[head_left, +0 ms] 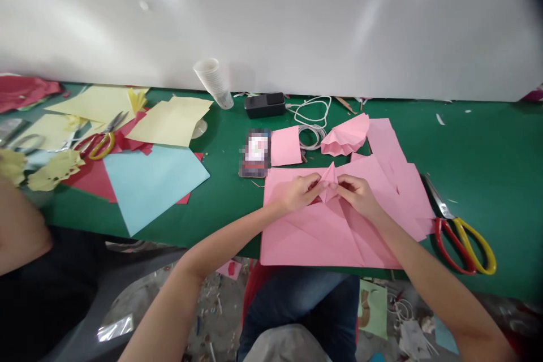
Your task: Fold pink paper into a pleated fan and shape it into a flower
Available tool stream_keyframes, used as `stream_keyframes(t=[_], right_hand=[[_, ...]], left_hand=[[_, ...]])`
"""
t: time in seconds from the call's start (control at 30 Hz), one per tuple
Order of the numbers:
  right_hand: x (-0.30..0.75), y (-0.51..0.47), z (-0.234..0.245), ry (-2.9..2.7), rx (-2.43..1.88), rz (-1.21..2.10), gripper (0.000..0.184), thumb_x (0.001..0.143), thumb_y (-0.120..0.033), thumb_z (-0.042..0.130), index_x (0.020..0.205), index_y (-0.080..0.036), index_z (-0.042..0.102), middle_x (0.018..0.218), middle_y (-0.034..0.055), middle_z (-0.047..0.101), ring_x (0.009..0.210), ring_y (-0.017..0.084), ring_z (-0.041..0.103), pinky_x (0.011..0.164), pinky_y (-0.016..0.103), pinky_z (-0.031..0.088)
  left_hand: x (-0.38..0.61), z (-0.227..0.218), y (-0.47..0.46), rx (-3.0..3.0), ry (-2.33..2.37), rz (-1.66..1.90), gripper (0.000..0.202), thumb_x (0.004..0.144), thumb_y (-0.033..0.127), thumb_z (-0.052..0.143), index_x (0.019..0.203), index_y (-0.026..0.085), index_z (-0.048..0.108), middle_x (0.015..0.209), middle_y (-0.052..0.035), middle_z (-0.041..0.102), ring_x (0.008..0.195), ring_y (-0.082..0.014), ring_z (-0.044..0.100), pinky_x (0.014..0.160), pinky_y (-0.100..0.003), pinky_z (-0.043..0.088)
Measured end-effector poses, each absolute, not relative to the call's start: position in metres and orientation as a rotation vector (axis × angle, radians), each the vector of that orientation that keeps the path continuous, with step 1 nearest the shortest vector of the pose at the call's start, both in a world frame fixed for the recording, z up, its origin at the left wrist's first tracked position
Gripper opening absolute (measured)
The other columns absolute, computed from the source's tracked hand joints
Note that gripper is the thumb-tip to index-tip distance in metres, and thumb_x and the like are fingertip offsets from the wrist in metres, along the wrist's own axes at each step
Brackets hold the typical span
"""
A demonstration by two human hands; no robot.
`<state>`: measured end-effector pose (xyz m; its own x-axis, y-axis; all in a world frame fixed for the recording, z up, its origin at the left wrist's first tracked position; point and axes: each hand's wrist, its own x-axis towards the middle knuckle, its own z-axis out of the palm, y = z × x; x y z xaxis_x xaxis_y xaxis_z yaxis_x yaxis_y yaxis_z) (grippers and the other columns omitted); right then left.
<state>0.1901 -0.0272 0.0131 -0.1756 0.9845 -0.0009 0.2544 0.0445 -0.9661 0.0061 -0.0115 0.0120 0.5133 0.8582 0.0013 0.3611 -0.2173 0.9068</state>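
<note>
Pink folded paper piece pinched by both hands — left, right — no writing legible.

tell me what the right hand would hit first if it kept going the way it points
The right hand points left across the table, so it would first meet the small folded pink paper it is already pinching, then likely the left hand just beyond it.
</note>
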Motion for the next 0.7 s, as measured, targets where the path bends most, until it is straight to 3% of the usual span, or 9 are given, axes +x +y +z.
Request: stream_keyframes(t=[0.2, 0.37, 0.57, 0.63, 0.7], right_hand=[[0.188, -0.029, 0.012, -1.545, -1.302, 1.223, 0.028, 0.079, -0.04, 0.064, 0.065, -0.019, 0.054, 0.06, -0.0028, 0.049, 0.057, 0.011, 0.046, 0.055, 0.026, 0.038], [0.186, -0.029, 0.012, -1.509, -1.278, 1.269, 0.025, 0.075, -0.041, 0.069, 0.087, -0.02, 0.062, 0.079, 0.0021, 0.064, 0.071, 0.015, 0.057, 0.062, 0.027, 0.044], [0.187, -0.027, 0.012, -1.451, -1.298, 1.304, 0.029, 0.074, -0.044, 0.069, 0.087, -0.019, 0.061, 0.072, 0.0012, 0.062, 0.058, 0.012, 0.054, 0.055, 0.027, 0.043], [0.187, -0.027, 0.012, -1.434, -1.283, 1.301, 0.031, 0.075, -0.043, 0.068, 0.093, -0.019, 0.059, 0.069, -0.0004, 0.061, 0.055, 0.012, 0.054, 0.054, 0.027, 0.043], [0.187, -0.027, 0.013, -1.424, -1.27, 1.285, 0.034, 0.076, -0.04, 0.067, 0.101, -0.02, 0.057, 0.066, -0.0026, 0.06, 0.053, 0.011, 0.053, 0.053, 0.027, 0.042]], left_hand=[[0.005, 0.008, -0.006, 1.737, 0.978, 0.758, 0.043, 0.087, 0.048, 0.045, 0.06, 0.019, 0.028, 0.055, 0.0058, 0.027, 0.052, -0.0073, 0.028, 0.05, -0.023, 0.022], [0.004, 0.007, -0.004, 1.673, 0.992, 0.876, 0.044, 0.086, 0.047, 0.048, 0.058, 0.019, 0.028, 0.056, 0.0053, 0.028, 0.053, -0.0077, 0.028, 0.051, -0.025, 0.023], [0.004, 0.002, 0.0, 1.625, 0.988, 0.88, 0.046, 0.084, 0.049, 0.051, 0.058, 0.019, 0.028, 0.055, 0.0057, 0.028, 0.051, -0.0071, 0.028, 0.049, -0.024, 0.023], [0.005, -0.001, 0.001, 1.59, 0.985, 0.876, 0.04, 0.085, 0.05, 0.05, 0.064, 0.018, 0.038, 0.057, 0.005, 0.035, 0.052, -0.0073, 0.033, 0.049, -0.023, 0.027], [0.005, -0.003, 0.001, 1.565, 0.967, 0.909, 0.031, 0.086, 0.048, 0.051, 0.089, 0.016, 0.05, 0.074, 0.0003, 0.051, 0.061, -0.0091, 0.045, 0.054, -0.024, 0.036]])
